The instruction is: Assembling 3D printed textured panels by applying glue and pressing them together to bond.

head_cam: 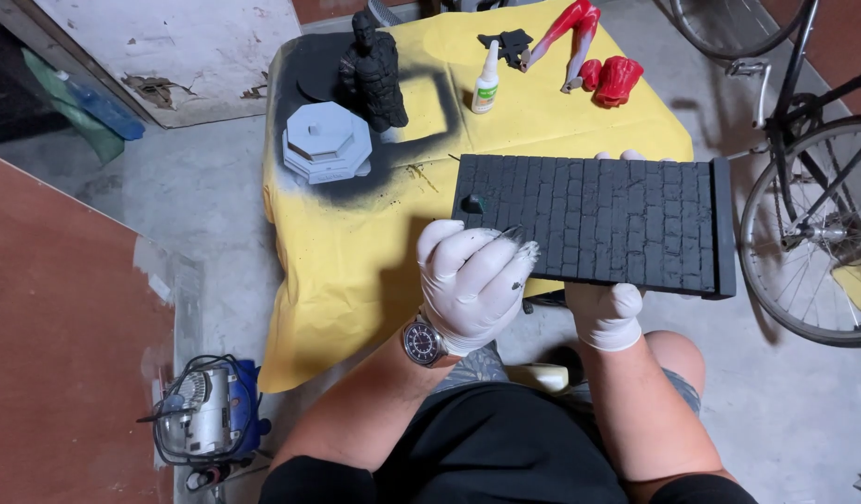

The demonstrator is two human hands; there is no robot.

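Right hand (606,313) under black brick panel (594,222)

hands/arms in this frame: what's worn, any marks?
Both hands wear thin white disposable gloves. The left hand glove has black paint smudges on its fingertips; the right hand glove looks mostly clean. A round dark-faced wristwatch sits on the left wrist. Forearms are bare, no sleeves.

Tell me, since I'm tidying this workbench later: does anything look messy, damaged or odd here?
Black paint overspray stains the yellow table cover around the white octagonal base and black figure. The left hand has black-smudged glove fingertips. The wall panel behind shows a torn patch.
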